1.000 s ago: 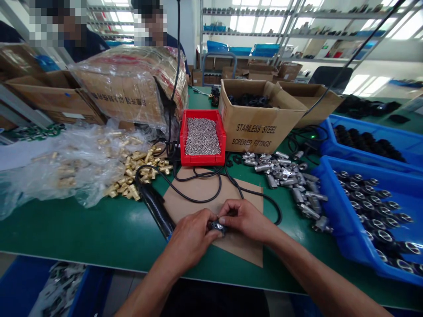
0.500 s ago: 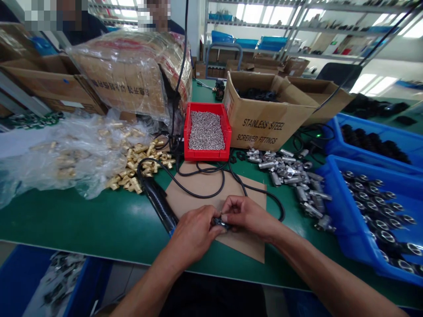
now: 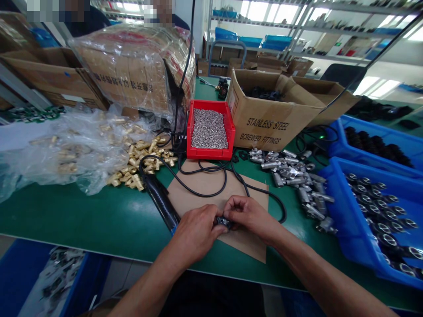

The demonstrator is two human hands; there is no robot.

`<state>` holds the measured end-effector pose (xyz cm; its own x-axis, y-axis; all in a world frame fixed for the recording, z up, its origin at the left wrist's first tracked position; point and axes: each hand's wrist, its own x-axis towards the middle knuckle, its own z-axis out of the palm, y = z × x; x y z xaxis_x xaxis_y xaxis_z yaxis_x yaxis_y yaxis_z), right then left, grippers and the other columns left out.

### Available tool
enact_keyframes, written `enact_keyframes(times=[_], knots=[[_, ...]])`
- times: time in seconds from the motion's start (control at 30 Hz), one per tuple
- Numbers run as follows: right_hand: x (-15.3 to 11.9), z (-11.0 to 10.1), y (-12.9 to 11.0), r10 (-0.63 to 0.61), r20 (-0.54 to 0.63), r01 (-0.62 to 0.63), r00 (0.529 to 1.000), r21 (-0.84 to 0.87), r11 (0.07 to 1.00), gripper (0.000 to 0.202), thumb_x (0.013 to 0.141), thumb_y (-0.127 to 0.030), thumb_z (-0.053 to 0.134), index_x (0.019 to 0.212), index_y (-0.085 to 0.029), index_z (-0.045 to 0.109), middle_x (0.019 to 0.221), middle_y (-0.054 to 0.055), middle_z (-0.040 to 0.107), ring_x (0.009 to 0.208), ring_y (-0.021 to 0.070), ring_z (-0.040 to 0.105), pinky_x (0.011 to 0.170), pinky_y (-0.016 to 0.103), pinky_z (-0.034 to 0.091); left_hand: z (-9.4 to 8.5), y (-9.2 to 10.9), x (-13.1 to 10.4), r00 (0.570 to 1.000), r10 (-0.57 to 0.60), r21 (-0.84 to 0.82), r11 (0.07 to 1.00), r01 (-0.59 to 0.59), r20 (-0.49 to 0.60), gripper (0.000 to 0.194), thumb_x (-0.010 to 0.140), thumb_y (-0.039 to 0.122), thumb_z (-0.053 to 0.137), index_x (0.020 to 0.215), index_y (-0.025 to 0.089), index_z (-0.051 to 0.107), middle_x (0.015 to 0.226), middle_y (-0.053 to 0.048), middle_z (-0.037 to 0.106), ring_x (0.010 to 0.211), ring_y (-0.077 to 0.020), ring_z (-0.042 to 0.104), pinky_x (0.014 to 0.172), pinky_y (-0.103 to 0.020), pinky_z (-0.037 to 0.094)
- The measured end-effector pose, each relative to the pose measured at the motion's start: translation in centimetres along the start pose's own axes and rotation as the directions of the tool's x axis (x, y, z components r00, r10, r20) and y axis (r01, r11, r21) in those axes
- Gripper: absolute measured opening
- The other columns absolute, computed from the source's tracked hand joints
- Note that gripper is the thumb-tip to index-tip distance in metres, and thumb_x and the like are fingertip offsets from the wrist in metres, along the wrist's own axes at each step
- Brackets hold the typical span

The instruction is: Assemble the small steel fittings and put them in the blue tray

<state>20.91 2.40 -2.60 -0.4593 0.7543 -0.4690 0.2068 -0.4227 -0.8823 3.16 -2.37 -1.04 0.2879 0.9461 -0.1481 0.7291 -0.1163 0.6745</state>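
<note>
A small dark metal part (image 3: 224, 222) is held over the cardboard sheet (image 3: 247, 246). My left hand (image 3: 198, 231) grips it from the left between thumb and fingers. My right hand (image 3: 246, 213) has its fingers pinched together at the part's upper right side; whether they hold a smaller piece is hidden. Left of my hands lies a black cylindrical tool (image 3: 161, 200) with a black cable. A red bin (image 3: 209, 153) full of tiny silvery pieces stands behind the sheet.
Brass fittings (image 3: 135, 165) and plastic bags (image 3: 66, 154) lie left on the green table (image 3: 99, 224). Silvery fittings (image 3: 294, 174), a cardboard box (image 3: 264, 123) and blue trays (image 3: 350, 229) with black parts stand right. A cable (image 3: 205, 193) loops across the sheet. People are beyond the boxes.
The view has shifted slightly, so most things appear a little further right. Both hands stay at the dark part, which looks slightly turned, showing more of its top.
</note>
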Motion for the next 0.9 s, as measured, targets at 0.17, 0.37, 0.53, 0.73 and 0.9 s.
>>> enact_keyframes(times=[0.17,0.37,0.53,0.73,0.9], knots=[[0.0,-0.3,0.5,-0.007,0.006,0.007,1.000,0.037,0.999,0.013,0.069,-0.024,0.066,0.076,-0.016,0.059,0.069,-0.002,0.060,0.057,0.0084,0.054,0.054,0.021,0.044,0.0,0.0,0.0,1.000,-0.007,-0.011,1.000,0.007,0.004,0.010,0.083,0.027,0.067,0.088,0.023,0.059,0.087,0.001,0.067,0.081,-0.0190,0.061,0.067,-0.028,0.039],[0.1,-0.3,0.6,-0.047,0.020,0.047,0.999,0.037,0.998,0.014,0.069,-0.024,0.067,0.076,-0.015,0.057,0.065,-0.003,0.058,0.054,0.0069,0.050,0.052,0.020,0.041,0.0,0.1,0.0,1.000,-0.016,-0.015,1.000,0.016,0.012,0.012,0.083,0.028,0.067,0.093,0.023,0.062,0.088,0.000,0.068,0.082,-0.0197,0.062,0.069,-0.028,0.041],[0.4,0.5,0.7,-0.032,-0.061,0.031,0.998,-0.018,0.999,0.013,0.066,-0.019,0.061,0.075,-0.017,0.052,0.055,-0.006,0.053,0.046,0.0067,0.047,0.045,0.019,0.036,0.0,0.0,0.1,1.000,-0.010,-0.007,1.000,0.010,0.009,0.013,0.083,0.027,0.067,0.094,0.023,0.063,0.088,0.000,0.068,0.082,-0.0192,0.063,0.070,-0.029,0.042],[0.5,1.0,0.4,-0.053,-0.100,0.040,0.994,-0.128,0.991,0.009,0.066,-0.017,0.054,0.075,-0.017,0.052,0.061,-0.004,0.054,0.049,0.0077,0.050,0.045,0.020,0.038,-0.1,0.0,0.0,1.000,0.002,0.011,1.000,-0.002,-0.001,0.015,0.082,0.027,0.068,0.095,0.023,0.062,0.089,0.000,0.068,0.084,-0.0197,0.063,0.071,-0.029,0.042],[0.5,-0.2,-0.6,0.012,0.082,0.007,0.997,-0.232,0.973,0.012,0.072,-0.019,0.055,0.084,-0.017,0.053,0.062,-0.004,0.055,0.050,0.0089,0.050,0.047,0.021,0.039,0.0,-0.1,-0.2,1.000,0.008,0.019,1.000,-0.008,-0.012,0.015,0.082,0.028,0.068,0.095,0.022,0.062,0.091,-0.001,0.069,0.085,-0.0210,0.064,0.071,-0.030,0.041]])
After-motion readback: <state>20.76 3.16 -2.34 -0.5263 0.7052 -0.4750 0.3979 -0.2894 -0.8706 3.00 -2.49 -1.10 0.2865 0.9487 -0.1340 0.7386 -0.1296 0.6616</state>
